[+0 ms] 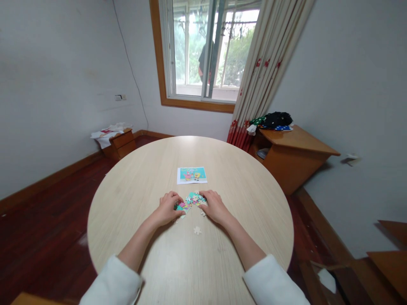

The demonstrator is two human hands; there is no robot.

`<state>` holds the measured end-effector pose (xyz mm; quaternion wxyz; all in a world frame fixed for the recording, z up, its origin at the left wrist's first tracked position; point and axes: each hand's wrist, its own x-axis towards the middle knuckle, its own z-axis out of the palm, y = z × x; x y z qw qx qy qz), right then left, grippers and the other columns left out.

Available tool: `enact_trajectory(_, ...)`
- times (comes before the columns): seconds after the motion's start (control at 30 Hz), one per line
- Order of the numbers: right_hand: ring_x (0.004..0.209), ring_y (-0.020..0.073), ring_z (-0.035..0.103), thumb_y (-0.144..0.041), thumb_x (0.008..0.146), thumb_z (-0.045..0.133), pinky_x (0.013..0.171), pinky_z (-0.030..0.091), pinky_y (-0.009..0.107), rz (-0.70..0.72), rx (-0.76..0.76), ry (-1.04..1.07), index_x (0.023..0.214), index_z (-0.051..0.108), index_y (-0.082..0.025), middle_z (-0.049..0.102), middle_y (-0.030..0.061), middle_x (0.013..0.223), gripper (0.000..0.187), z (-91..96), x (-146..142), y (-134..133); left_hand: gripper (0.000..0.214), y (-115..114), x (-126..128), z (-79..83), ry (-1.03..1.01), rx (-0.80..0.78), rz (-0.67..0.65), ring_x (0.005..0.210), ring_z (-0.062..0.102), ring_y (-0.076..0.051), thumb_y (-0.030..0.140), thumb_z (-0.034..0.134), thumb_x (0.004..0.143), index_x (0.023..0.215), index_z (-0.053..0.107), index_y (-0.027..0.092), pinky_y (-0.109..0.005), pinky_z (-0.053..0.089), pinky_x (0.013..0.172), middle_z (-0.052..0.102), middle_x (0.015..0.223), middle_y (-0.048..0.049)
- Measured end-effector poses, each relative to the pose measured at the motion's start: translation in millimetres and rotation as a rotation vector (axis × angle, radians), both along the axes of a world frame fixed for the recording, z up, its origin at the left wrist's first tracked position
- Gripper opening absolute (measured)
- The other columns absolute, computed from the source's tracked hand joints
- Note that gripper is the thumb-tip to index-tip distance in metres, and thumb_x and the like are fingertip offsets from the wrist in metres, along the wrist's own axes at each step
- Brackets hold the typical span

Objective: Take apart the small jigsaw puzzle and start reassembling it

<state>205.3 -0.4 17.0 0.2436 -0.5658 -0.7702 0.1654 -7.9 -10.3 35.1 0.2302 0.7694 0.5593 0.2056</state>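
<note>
Your left hand (167, 207) and right hand (213, 206) flank the pieces (190, 201), fingers curled; grip unclear. Likely step: joining. Next: match against picture (191, 175).

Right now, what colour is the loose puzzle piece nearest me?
The loose piece is white; head view.

We have both hands on the round table (133, 212): left hand (167, 207) and right hand (214, 206) flank a jigsaw piece cluster (190, 201), fingers touching it. 1 loose piece (197, 230) nearer us, reference picture (191, 175) just beyond.
</note>
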Motion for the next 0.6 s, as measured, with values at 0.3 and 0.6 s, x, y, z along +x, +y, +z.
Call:
enact_trajectory(0.3, 0.108, 0.0228, 0.051, -0.016, 0.071, 0.067, 0.096, 0.031, 0.042, -0.014, -0.034, 0.042, 0.119, 0.054, -0.023, 0.059, 0.0073, 0.111, 0.051, -0.2, -0.7, -0.8, 0.011, -2.9, 6.0, -4.7, -0.051, 0.022, -0.003, 0.087, 0.055, -0.021, 0.018, 0.061, 0.068, 0.078, 0.057, 0.02, -0.036, 0.034, 0.084, 0.063, 0.083, -0.0022)
enact_trajectory(0.6, 0.095, 0.0155, 0.055, -0.006, 0.067, 0.06, 0.091, 0.043, 0.034, 0.105, 0.042, 0.292, 0.141, 0.032, -0.023, 0.054, 0.0047, 0.105, 0.08, -3.3, -4.4, 0.9, 0.012, 4.6, 9.6, -8.1, -0.477, 0.048, 0.048, 0.072, 0.056, -0.018, 0.029, 0.058, 0.068, 0.071, 0.064, 0.019, -0.029, 0.043, 0.071, 0.066, 0.075, -0.0046)
